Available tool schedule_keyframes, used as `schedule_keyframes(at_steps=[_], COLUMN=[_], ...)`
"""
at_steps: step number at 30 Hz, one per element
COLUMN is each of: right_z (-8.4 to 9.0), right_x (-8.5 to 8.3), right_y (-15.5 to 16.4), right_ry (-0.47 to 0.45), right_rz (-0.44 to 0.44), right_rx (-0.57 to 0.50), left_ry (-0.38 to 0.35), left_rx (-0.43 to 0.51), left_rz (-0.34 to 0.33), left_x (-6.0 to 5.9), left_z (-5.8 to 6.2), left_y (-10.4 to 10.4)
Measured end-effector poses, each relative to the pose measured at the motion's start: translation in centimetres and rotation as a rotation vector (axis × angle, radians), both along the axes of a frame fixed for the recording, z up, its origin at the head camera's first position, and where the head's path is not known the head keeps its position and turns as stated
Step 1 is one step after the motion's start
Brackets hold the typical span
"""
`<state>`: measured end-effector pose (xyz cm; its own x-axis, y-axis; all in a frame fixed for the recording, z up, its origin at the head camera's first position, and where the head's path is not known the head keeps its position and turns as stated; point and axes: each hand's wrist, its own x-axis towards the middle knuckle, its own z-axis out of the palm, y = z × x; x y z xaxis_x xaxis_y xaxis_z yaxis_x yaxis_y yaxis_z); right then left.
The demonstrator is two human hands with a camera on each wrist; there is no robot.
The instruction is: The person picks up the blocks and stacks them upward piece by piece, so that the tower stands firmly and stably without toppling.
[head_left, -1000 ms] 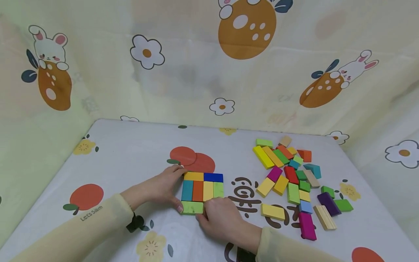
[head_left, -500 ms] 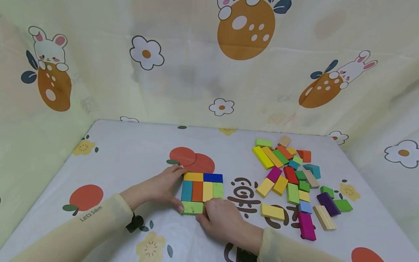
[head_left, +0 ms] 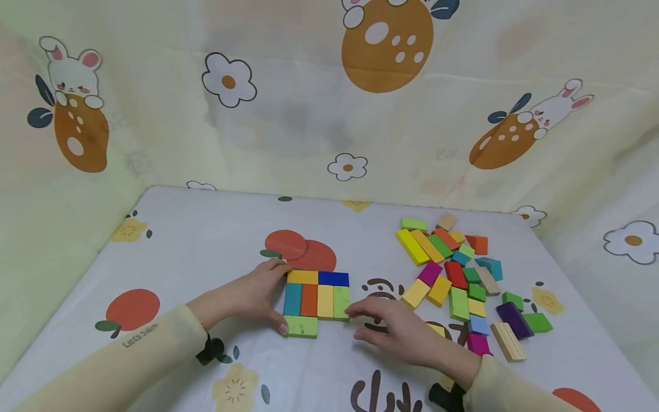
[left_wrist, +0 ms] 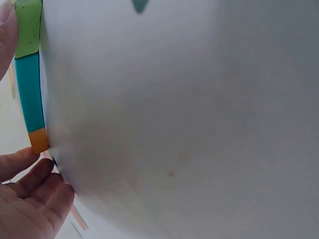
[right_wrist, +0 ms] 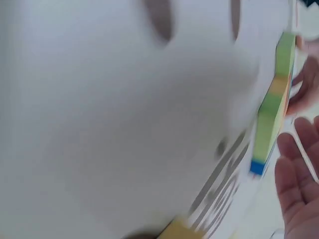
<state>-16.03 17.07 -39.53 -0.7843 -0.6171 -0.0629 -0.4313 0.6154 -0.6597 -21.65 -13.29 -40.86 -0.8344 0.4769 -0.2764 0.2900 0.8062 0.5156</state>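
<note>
A flat patch of coloured blocks lies on the white table: an orange-yellow block (head_left: 302, 277) and a blue block (head_left: 333, 278) at the back, then teal (head_left: 292, 299), orange (head_left: 309, 300), yellow (head_left: 325, 301) and light green (head_left: 341, 301), with a green block (head_left: 301, 326) in front at the left. My left hand (head_left: 257, 294) rests against the patch's left side, thumb by the green block (left_wrist: 27, 27), fingers (left_wrist: 30, 199) at the orange-yellow corner. My right hand (head_left: 396, 332) is flat and holds nothing, its fingertips (head_left: 351, 312) beside the light green block (right_wrist: 266, 124).
A loose pile of several coloured blocks (head_left: 453, 274) lies to the right, with a purple block (head_left: 512, 320) and a plain wooden block (head_left: 508, 341) at its near edge. Printed cloth walls (head_left: 329, 114) close in the table at the back and both sides.
My right hand has left the green front block, moved right and spread flat beside the light green block. The left hand and the patch have stayed put.
</note>
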Motion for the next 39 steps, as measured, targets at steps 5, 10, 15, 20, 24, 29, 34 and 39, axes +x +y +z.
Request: schedule_keyframes(at_steps=[5, 10, 15, 20, 24, 29, 34, 39], right_z=[0.0, -0.1, -0.3, -0.7, -1.0, -1.2, -0.8, -0.1], right_x=[-0.3, 0.3, 0.6, 0.5, 0.5, 0.7, 0.7, 0.3], right_y=[1.5, -1.6, -4.4, -4.0, -3.6, -3.4, -2.6, 0.0], right_ry=[-0.004, 0.07, -0.005, 0.028, 0.013, 0.03, 0.025, 0.085], right_rz=[-0.033, 0.052, 0.092, 0.163, 0.219, 0.273, 0.238, 0.133], right_rx=[0.024, 0.159, 0.206, 0.29, 0.353, 0.399, 0.352, 0.27], left_ry=[0.006, 0.003, -0.004, 0.003, 0.008, 0.014, 0.007, 0.011], left_rx=[0.002, 0.008, 0.034, 0.039, 0.031, 0.028, 0.019, 0.01], left_rz=[-0.007, -0.007, -0.006, -0.01, -0.011, -0.017, -0.003, 0.0], left_x=[0.0, 0.0, 0.2, 0.3, 0.4, 0.3, 0.2, 0.2], left_z=[0.1, 0.1, 0.2, 0.4, 0.4, 0.3, 0.0, 0.0], left_y=[-0.1, -0.1, -0.1, -0.1, -0.2, 0.0, 0.1, 0.1])
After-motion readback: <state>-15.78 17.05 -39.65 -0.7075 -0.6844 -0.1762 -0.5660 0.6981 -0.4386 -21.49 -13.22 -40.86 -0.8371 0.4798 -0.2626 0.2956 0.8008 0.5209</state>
